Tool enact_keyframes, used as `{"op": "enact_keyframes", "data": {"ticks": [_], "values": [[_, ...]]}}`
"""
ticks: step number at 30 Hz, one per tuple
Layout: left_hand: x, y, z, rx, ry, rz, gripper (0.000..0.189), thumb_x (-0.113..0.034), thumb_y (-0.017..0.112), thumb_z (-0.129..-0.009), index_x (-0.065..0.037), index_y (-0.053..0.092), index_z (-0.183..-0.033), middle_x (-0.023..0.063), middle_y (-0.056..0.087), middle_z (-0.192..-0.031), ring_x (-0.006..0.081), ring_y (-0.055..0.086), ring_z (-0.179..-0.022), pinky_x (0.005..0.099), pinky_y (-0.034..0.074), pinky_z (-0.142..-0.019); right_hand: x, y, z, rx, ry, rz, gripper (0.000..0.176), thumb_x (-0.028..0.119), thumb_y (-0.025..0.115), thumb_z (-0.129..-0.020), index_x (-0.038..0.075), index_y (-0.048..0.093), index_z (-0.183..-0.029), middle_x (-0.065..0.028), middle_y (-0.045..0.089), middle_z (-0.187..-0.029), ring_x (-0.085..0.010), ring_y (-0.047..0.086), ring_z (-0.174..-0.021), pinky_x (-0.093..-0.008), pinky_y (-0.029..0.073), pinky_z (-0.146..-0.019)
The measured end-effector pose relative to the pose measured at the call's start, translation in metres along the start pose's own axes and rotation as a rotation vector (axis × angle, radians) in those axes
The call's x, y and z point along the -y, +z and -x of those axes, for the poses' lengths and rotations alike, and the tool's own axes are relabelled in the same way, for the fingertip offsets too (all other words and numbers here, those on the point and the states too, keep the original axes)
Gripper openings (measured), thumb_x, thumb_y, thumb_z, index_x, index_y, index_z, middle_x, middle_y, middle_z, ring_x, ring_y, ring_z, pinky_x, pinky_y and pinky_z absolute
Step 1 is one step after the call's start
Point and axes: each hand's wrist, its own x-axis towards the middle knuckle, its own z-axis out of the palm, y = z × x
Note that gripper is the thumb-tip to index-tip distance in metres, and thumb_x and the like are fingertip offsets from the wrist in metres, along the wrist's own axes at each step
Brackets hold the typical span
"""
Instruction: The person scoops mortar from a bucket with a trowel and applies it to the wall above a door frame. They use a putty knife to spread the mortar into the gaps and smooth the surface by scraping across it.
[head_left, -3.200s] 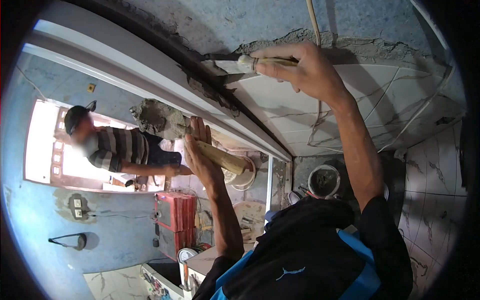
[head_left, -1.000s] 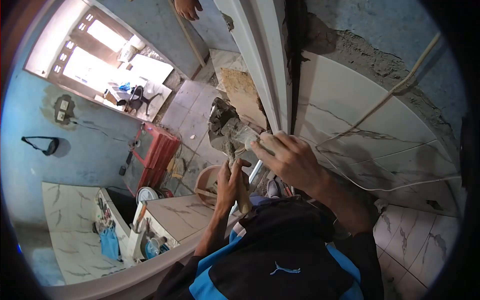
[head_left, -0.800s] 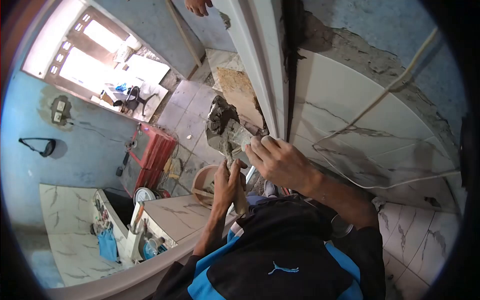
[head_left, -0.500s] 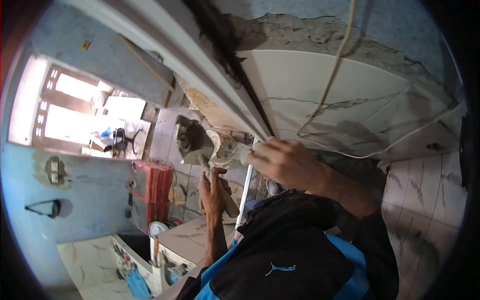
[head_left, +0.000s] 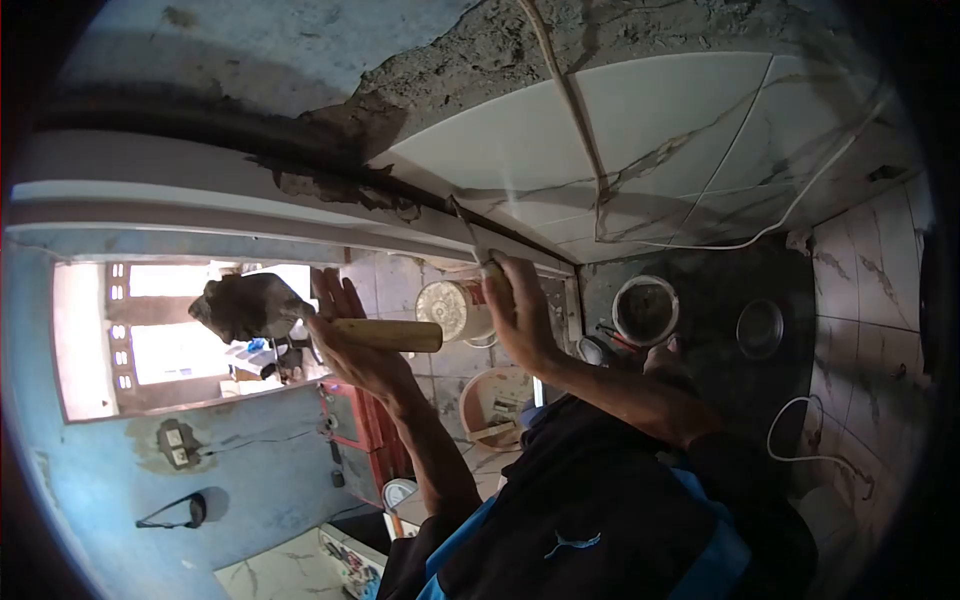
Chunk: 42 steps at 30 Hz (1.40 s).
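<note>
A wooden-handled trowel (head_left: 385, 335) loaded with grey mortar (head_left: 245, 305) rests in my left hand (head_left: 365, 355), at the left of centre. Its handle lies across the palm, and some fingers are stretched out. My right hand (head_left: 520, 310) is wrapped round the handle of a small thin-bladed tool (head_left: 465, 225). The tip of that blade is at the dark gap between the white frame (head_left: 200, 200) and the marbled wall tiles (head_left: 560, 120). Rough grey mortar shows on the frame near the gap.
A white bucket (head_left: 443, 312) and a round basin (head_left: 485, 400) stand on the floor below. Another bucket (head_left: 645, 310) is at the right, near a foot. A cable (head_left: 590, 150) hangs over the tiles. A red cabinet (head_left: 350, 430) stands at lower left.
The view has turned. My right hand now holds the thin tool up at the gap, away from the trowel. The mortar-loaded trowel and my left hand appear farther left.
</note>
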Motion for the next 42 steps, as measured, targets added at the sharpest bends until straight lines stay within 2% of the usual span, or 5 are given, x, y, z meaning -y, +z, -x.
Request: {"op": "enact_keyframes", "data": {"ticks": [11, 16, 23, 30, 42], "values": [[-0.001, 0.02, -0.018, 0.021, -0.062, 0.114, 0.062, -0.037, 0.025, -0.1, 0.016, 0.021, -0.133, 0.0285, 0.041, -0.134, 0.0356, 0.038, -0.129, 0.0437, 0.033, -0.11, 0.01, 0.077, 0.029, 0.016, 0.05, 0.018, 0.055, 0.009, 0.049, -0.092, -0.002, 0.022, -0.139, -0.0313, 0.032, -0.126, -0.0434, 0.038, -0.117, -0.0463, 0.037, -0.097], [-0.002, 0.022, -0.016, 0.017, -0.063, 0.135, 0.061, -0.036, 0.023, -0.1, 0.018, 0.03, -0.128, 0.0297, 0.04, -0.134, 0.0356, 0.036, -0.13, 0.0443, 0.033, -0.11, 0.01, 0.097, 0.031, 0.06, 0.047, 0.0, 0.082, -0.004, 0.065, -0.073, -0.004, 0.02, -0.141, -0.0302, 0.024, -0.134, -0.0442, 0.032, -0.123, -0.045, 0.033, -0.101], [0.004, 0.022, -0.014, 0.06, -0.023, 0.087, 0.061, -0.035, 0.024, -0.1, 0.015, 0.017, -0.135, 0.0297, 0.035, -0.137, 0.0357, 0.034, -0.131, 0.0446, 0.032, -0.11, -0.002, 0.06, 0.022, 0.234, 0.096, -0.082, 0.084, -0.004, 0.065, -0.072, 0.003, 0.023, -0.144, -0.0268, 0.029, -0.132, -0.0412, 0.039, -0.117, -0.0423, 0.037, -0.097], [0.004, 0.022, -0.015, 0.05, -0.021, 0.087, 0.061, -0.034, 0.025, -0.1, 0.014, 0.014, -0.136, 0.0307, 0.034, -0.137, 0.0362, 0.034, -0.131, 0.0447, 0.033, -0.11, -0.027, 0.013, -0.008, 0.367, -0.253, 0.022, 0.068, 0.004, 0.066, -0.078, 0.006, 0.035, -0.139, -0.0196, 0.041, -0.117, -0.0321, 0.055, -0.101, -0.0377, 0.05, -0.084], [0.004, 0.023, -0.015, 0.043, -0.037, 0.142, 0.062, -0.034, 0.025, -0.1, 0.016, 0.013, -0.136, 0.0309, 0.034, -0.137, 0.0374, 0.032, -0.132, 0.0452, 0.031, -0.111, 0.012, -0.061, -0.066, 0.683, -0.053, 0.001, 0.051, 0.005, 0.064, -0.077, -0.007, 0.049, -0.124, -0.0188, 0.058, -0.099, -0.026, 0.06, -0.091, -0.0328, 0.049, -0.077]]}}
